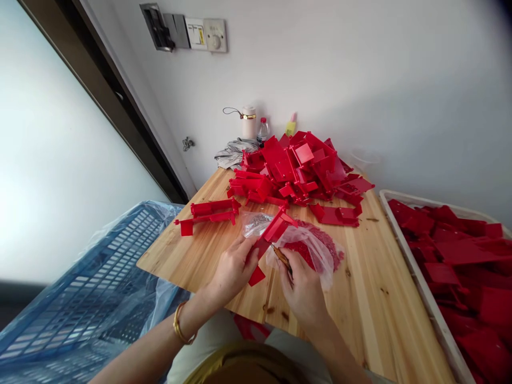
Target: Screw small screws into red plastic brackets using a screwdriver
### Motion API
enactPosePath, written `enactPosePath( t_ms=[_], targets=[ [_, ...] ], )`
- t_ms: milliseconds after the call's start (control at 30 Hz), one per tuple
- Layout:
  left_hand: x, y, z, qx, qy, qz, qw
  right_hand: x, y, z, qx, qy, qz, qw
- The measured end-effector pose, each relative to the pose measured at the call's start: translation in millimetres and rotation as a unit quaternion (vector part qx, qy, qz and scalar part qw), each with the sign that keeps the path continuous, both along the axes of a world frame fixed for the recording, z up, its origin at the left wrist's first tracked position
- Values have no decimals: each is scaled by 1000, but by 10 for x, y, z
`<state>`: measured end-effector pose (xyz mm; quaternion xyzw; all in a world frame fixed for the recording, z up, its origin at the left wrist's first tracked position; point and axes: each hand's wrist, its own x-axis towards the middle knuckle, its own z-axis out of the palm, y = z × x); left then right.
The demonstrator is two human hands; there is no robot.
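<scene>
My left hand (234,269) is closed round the lower end of a red plastic part (277,229), a long piece with flat flaps, tilted up and away above the table. In my right hand (303,288) is a small pointed tool (282,259) with a brown handle and a thin metal tip. That tip is at the edge of the red part; whether it touches cannot be made out. Just beyond my hands, a clear plastic bag (326,256) lies with many tiny red pieces (320,237). Beside it is a smaller clear bag (256,224) of small silvery bits.
A large heap of red plastic parts (304,165) covers the back of the wooden table (360,298). Two similar parts (212,213) lie at left. A white tray (420,293) of red pieces stands right; a blue crate (80,298) lined with plastic stands left.
</scene>
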<state>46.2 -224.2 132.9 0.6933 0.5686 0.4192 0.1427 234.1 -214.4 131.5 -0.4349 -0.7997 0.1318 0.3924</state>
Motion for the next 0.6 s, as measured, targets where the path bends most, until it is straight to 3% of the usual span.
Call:
enactPosePath(
  t_ms=[100,233,333,400,500,567,600],
  targets=[
    [-12,4,12,4,15,-14,1000,44,21,96,74,-115,-13,991],
    [-6,-1,80,-20,-11,-35,999,77,45,197,161,-251,-35,954],
    [9,-11,111,-25,-35,-34,999,85,51,228,191,-308,-27,932],
    [19,-22,93,-31,-39,-25,998,89,70,226,189,-307,-9,933],
    [27,-48,24,-36,-35,-10,999,88,146,215,84,-203,38,975],
    [23,-65,-13,-26,-27,2,999,77,214,218,-77,-77,86,990],
    [18,-70,-20,-18,-20,7,1000,65,245,222,-177,-7,107,978]
  ],
)
